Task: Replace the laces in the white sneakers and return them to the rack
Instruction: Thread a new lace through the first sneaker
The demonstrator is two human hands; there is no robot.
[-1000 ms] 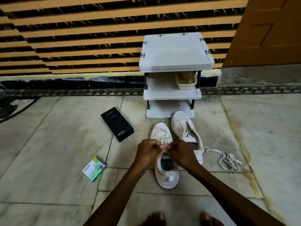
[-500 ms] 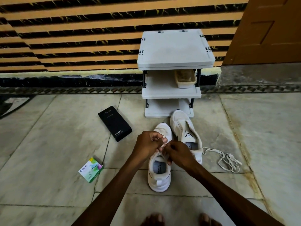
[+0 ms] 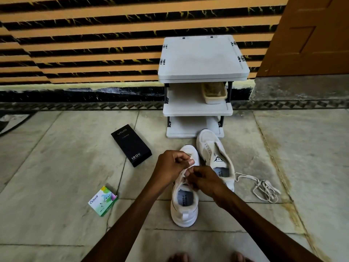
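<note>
Two white sneakers stand on the floor in front of the white rack. Over the near sneaker, my left hand pinches a white lace end above its tongue. My right hand has curled fingers on the lace at the eyelets, hiding them. The far sneaker lies unlaced, its tongue folded out. A loose white lace lies tangled on the floor to its right.
A black phone box lies left of the sneakers, and a small green and white box sits nearer me. A beige basket is on the rack's middle shelf. A striped wall and a brown door stand behind. My toes show at the bottom.
Both hands moved slightly up and away from me along the near sneaker, still working the lace. The view shifted a little; the sneaker's heel opening now shows more.
</note>
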